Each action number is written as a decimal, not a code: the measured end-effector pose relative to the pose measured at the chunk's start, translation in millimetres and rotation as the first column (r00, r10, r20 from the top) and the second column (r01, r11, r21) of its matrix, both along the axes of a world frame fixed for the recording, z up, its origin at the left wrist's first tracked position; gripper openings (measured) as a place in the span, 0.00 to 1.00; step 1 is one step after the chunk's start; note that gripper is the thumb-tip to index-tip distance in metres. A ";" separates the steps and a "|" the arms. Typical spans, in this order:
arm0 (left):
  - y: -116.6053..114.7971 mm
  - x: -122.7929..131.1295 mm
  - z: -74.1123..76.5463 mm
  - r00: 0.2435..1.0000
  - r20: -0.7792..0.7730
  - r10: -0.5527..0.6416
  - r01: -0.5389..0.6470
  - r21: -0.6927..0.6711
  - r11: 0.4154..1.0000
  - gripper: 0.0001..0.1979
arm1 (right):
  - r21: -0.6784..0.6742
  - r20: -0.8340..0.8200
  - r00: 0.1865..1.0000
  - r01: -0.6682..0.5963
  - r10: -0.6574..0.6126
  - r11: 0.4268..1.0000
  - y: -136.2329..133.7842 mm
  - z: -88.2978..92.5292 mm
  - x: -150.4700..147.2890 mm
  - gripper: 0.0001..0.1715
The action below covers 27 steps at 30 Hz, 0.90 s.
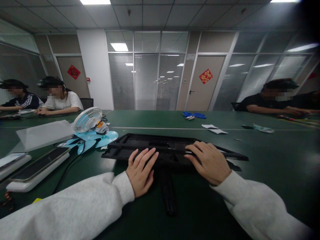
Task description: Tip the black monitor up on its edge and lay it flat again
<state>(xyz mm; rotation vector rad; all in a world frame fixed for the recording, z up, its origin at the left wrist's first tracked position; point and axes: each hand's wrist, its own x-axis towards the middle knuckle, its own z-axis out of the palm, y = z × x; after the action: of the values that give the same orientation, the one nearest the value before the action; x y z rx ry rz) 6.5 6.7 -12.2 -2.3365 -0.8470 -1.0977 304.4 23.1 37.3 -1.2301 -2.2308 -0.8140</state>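
Apparently, the black panel (172,158) is stiff and smooth, so I judge it can slip, and its thin rim may crack if bent. It is around the middle of the counter (277,160), its dark stem (168,195) pointing near. I see the left hand (142,171) resting there, fingers loosely spread; the right hand (208,161) bends its fingers over it, gripping or not, I cannot tell. Left and right ends offer safer hold.

green table (150,117) | white pillar (95,70) | glass partition (147,40), blinds (122,86) | beige door (200,95), red sign (206,76) | ceiling light (95,1) on
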 end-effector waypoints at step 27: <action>-0.1 -1.7 4.5 0.997 -0.075 0.020 -0.020 -0.009 1.000 0.30 | 0.064 -0.022 0.999 0.041 -0.039 0.997 -2.5 0.9 -6.9 0.15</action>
<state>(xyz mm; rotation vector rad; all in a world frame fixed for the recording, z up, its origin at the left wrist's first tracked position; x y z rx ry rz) 4.8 6.6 -7.7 -2.3561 -0.8480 -0.9940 297.6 20.6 38.2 -1.2508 -2.1525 -0.8770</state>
